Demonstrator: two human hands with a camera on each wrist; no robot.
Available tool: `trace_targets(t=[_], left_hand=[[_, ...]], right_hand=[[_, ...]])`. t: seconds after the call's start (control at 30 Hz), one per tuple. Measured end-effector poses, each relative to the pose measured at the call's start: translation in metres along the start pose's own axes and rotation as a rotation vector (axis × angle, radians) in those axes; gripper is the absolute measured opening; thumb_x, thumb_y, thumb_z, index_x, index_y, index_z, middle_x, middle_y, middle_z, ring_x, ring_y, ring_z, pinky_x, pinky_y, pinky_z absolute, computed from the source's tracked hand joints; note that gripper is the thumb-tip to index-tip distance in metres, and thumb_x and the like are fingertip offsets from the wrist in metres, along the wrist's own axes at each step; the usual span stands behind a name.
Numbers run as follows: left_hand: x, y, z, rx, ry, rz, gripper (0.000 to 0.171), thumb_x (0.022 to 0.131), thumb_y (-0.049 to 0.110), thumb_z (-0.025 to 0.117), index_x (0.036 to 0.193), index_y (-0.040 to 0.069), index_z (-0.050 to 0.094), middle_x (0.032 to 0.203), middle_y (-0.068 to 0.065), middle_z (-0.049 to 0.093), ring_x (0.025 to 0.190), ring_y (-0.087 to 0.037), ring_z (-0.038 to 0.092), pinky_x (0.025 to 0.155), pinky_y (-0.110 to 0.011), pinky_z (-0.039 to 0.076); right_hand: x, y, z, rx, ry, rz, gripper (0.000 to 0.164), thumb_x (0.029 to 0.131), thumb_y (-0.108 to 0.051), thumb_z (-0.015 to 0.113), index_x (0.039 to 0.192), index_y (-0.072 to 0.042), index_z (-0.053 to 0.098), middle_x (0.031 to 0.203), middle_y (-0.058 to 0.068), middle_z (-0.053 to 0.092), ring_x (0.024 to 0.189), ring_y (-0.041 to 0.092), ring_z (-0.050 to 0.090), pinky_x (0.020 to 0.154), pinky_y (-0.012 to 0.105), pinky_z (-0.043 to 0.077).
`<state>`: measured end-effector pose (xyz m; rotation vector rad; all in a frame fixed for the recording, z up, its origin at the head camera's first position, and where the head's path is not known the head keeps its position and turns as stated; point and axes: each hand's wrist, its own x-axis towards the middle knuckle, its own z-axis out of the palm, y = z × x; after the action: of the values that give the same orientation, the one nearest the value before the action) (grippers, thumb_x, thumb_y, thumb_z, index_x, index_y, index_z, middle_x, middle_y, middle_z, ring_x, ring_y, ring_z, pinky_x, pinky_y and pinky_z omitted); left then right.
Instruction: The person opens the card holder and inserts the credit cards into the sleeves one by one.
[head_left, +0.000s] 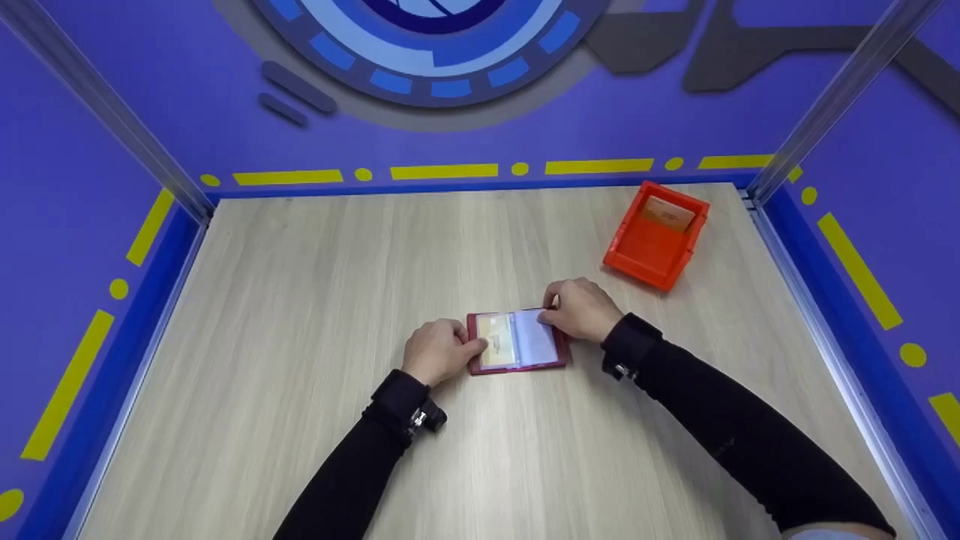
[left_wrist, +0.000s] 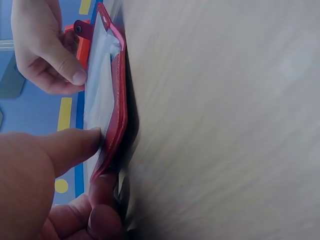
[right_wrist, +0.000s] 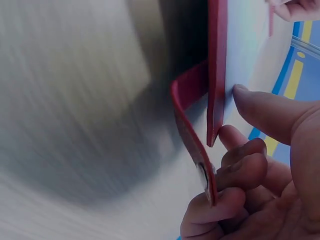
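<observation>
A red card holder lies spread open in front of me, its clear plastic sleeves facing up. Behind the left sleeve shows a yellowish card. My left hand pinches the holder's left edge, thumb on the sleeve and fingers beneath, as the left wrist view shows. At the far right corner my right hand pinches the holder between thumb and fingers. A red strap with a metal snap hangs from the holder's underside, its end against the right hand's curled fingers.
An orange-red open bin stands at the back right of the wooden table, with an orange card leaning inside its far end. Blue-purple panels with yellow marks enclose the table at the back and both sides.
</observation>
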<state>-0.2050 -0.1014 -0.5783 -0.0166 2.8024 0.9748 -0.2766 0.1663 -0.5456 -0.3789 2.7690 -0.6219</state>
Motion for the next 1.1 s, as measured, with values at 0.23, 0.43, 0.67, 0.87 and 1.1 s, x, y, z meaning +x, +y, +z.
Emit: trace_targets(t=[0.23, 0.43, 0.67, 0.87, 1.1], left_hand=[[0.001, -0.001, 0.001, 0.004, -0.008, -0.019, 0.04, 0.096, 0.049, 0.082, 0.072, 0.021, 0.065, 0.063, 0.011, 0.056, 0.064, -0.012, 0.052, 0.061, -0.031, 0.037], [0.001, 0.0, 0.001, 0.008, -0.005, -0.026, 0.04, 0.096, 0.048, 0.082, 0.074, 0.02, 0.066, 0.064, 0.01, 0.056, 0.064, -0.013, 0.053, 0.062, -0.032, 0.037], [0.001, 0.001, 0.0, 0.003, -0.004, -0.024, 0.039, 0.096, 0.048, 0.082, 0.073, 0.021, 0.066, 0.064, 0.01, 0.057, 0.064, -0.012, 0.053, 0.062, -0.032, 0.037], [0.001, 0.001, 0.001, 0.0, -0.008, -0.024, 0.039, 0.096, 0.049, 0.082, 0.074, 0.021, 0.065, 0.064, 0.01, 0.057, 0.064, -0.013, 0.053, 0.062, -0.032, 0.036], [0.002, 0.0, 0.001, 0.007, -0.014, -0.03, 0.04, 0.096, 0.05, 0.082, 0.074, 0.021, 0.065, 0.064, 0.01, 0.056, 0.065, -0.013, 0.053, 0.063, -0.032, 0.037]], right_hand=[[0.001, 0.006, 0.005, -0.026, -0.001, -0.013, 0.016, 0.098, -0.026, 0.083, 0.102, -0.011, 0.084, 0.083, 0.003, 0.073, 0.081, 0.022, 0.062, 0.074, 0.033, 0.044], [-0.001, 0.004, 0.005, -0.052, -0.001, -0.03, 0.021, 0.098, -0.028, 0.082, 0.104, -0.009, 0.086, 0.095, 0.008, 0.08, 0.089, 0.026, 0.065, 0.083, 0.039, 0.051], [-0.004, -0.003, 0.008, -0.126, 0.004, -0.047, 0.021, 0.1, -0.024, 0.08, 0.106, -0.005, 0.086, 0.098, 0.01, 0.082, 0.09, 0.027, 0.067, 0.087, 0.046, 0.056], [-0.003, -0.007, 0.009, -0.148, 0.023, -0.024, 0.019, 0.1, -0.022, 0.079, 0.103, -0.004, 0.085, 0.092, 0.011, 0.078, 0.088, 0.027, 0.063, 0.085, 0.045, 0.054], [-0.001, -0.003, 0.01, -0.067, 0.027, -0.017, 0.012, 0.098, -0.02, 0.082, 0.098, -0.008, 0.08, 0.09, 0.008, 0.075, 0.087, 0.027, 0.063, 0.081, 0.04, 0.051]])
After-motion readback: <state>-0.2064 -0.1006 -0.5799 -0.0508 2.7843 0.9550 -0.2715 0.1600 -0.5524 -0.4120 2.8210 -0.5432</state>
